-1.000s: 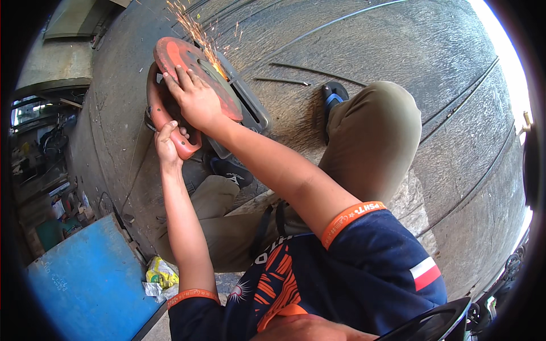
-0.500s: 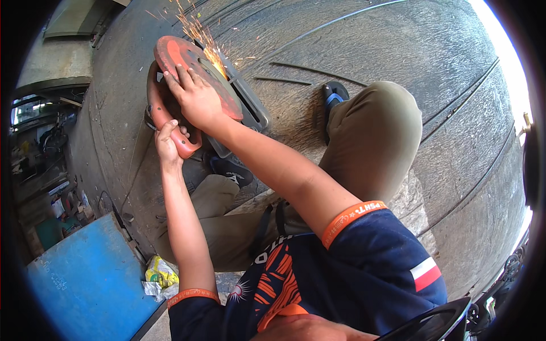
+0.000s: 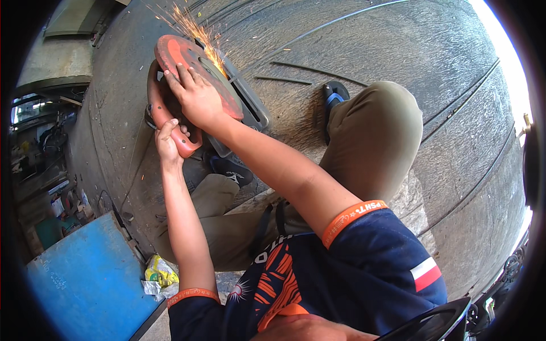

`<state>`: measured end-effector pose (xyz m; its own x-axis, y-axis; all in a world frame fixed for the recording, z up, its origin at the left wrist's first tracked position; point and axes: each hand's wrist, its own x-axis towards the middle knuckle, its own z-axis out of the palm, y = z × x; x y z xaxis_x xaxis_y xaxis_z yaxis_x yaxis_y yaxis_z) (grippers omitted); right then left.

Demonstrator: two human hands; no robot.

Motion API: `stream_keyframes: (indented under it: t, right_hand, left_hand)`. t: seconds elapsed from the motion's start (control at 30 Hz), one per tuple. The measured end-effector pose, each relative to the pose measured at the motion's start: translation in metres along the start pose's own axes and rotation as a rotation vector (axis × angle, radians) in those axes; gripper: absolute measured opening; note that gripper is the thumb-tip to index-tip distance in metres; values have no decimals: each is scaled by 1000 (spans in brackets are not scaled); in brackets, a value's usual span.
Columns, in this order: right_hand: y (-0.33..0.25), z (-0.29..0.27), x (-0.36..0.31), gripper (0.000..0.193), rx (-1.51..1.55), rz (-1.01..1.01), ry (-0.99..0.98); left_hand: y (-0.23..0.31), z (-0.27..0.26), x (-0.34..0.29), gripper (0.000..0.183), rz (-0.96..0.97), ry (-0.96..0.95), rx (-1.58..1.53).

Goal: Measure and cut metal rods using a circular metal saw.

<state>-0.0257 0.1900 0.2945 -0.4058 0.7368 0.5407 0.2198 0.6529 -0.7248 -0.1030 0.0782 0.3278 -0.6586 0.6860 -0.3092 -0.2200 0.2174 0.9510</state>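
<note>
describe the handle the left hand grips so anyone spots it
Upper left, a cutting machine throws sparks. Along the left of its round red guard runs the handle, lower end in the left hand. It is a curved orange bar, unlike the broad guard under the right hand.

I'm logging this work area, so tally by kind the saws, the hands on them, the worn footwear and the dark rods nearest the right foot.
Saw: 1
Left hand, right hand: 2
Footwear: 2
Rods: 2
Total: 7
</note>
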Motion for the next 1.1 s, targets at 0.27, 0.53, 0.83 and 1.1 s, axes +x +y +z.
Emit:
stream_keyframes:
  t: [0.27, 0.53, 0.83, 1.1]
  right_hand:
    - [-1, 0, 1, 52, 4, 6, 0]
    - [-13, 5, 31, 55, -34, 87, -86]
    - [-9, 12, 34, 47, 27, 169, -80]
    - [-10, 10, 33, 56, 24, 160, -117]
  left_hand:
    - [1, 2, -1, 22, 2, 14, 12]
    - [2, 4, -3, 19, 20, -16, -62]
    - [-1, 1, 0, 21, 44, -31, -23]
    - [1, 1, -2, 22, 29, -18, -8]
